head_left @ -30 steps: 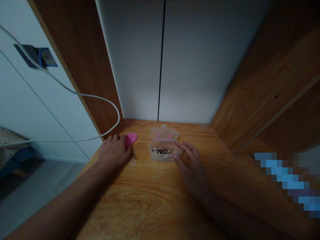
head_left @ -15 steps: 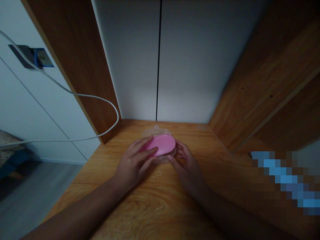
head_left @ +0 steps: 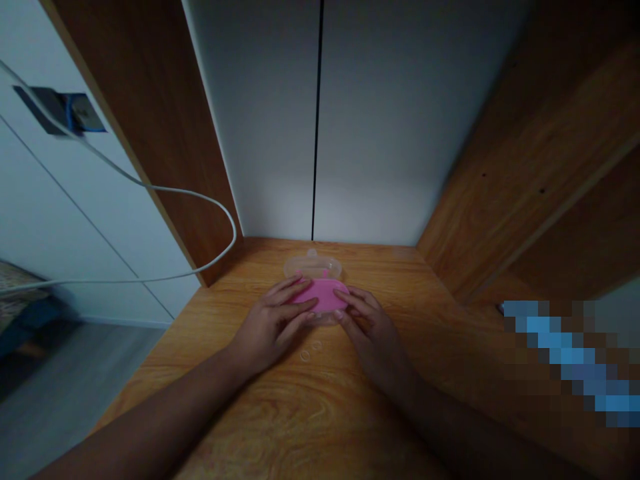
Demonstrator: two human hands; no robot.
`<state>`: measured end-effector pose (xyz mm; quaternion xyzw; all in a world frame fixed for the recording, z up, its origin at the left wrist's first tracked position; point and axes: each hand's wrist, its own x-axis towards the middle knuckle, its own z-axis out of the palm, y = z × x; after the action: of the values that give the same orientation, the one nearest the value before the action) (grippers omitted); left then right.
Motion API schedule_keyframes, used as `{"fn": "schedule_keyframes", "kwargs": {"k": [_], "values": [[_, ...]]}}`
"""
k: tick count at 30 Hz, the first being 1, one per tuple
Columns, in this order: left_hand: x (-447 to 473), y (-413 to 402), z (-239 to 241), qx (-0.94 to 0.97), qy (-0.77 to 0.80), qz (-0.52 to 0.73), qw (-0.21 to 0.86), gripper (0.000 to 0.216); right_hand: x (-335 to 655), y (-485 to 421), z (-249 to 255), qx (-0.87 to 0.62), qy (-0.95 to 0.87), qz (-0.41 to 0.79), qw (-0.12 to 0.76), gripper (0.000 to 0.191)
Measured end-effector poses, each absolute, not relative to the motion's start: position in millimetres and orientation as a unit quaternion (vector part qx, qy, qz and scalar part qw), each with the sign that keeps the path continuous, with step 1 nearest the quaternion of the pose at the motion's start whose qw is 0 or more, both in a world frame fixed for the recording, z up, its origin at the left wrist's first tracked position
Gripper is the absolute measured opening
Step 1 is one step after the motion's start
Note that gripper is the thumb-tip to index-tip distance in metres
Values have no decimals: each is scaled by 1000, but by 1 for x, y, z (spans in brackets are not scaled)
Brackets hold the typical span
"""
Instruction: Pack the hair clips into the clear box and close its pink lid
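Note:
A small clear plastic box (head_left: pixel 326 316) stands on the wooden tabletop (head_left: pixel 310 413) near its far end, its hinged clear lid (head_left: pixel 313 267) lying open behind it. A pink oval insert (head_left: pixel 324 294) lies flat on top of the box. My left hand (head_left: pixel 273 325) has its fingers stretched over the insert's left side and presses on it. My right hand (head_left: pixel 367 325) rests its fingertips on the insert's right edge, fingers extended. The box's contents are hidden under the pink piece.
Two small clear elastic rings (head_left: pixel 311 351) lie on the table just in front of the box. A white cable (head_left: pixel 165 190) loops past the wooden side panel (head_left: pixel 165 133) on the left. White cabinet doors (head_left: pixel 350 120) close the back; wooden shelving (head_left: pixel 540 173) rises on the right.
My left hand picked the pink insert up from the table's left and carried it onto the box. Both hands now press it flat; it sits lower than half a second ago.

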<state>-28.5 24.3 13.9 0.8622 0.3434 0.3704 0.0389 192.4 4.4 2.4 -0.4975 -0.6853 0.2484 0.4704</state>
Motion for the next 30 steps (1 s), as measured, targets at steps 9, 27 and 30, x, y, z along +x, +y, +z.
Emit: {"fn": "schedule_keyframes", "kwargs": {"k": [9, 27, 30], "values": [[-32, 26, 13, 884, 349, 309, 16, 40, 192, 4, -1, -494, -720, 208, 441, 47], [-32, 31, 14, 905, 348, 243, 7, 72, 194, 8, 6, -492, -759, 166, 393, 38], [-29, 32, 14, 904, 351, 242, 5, 75, 194, 12, 4, -496, -749, 168, 407, 39]]}}
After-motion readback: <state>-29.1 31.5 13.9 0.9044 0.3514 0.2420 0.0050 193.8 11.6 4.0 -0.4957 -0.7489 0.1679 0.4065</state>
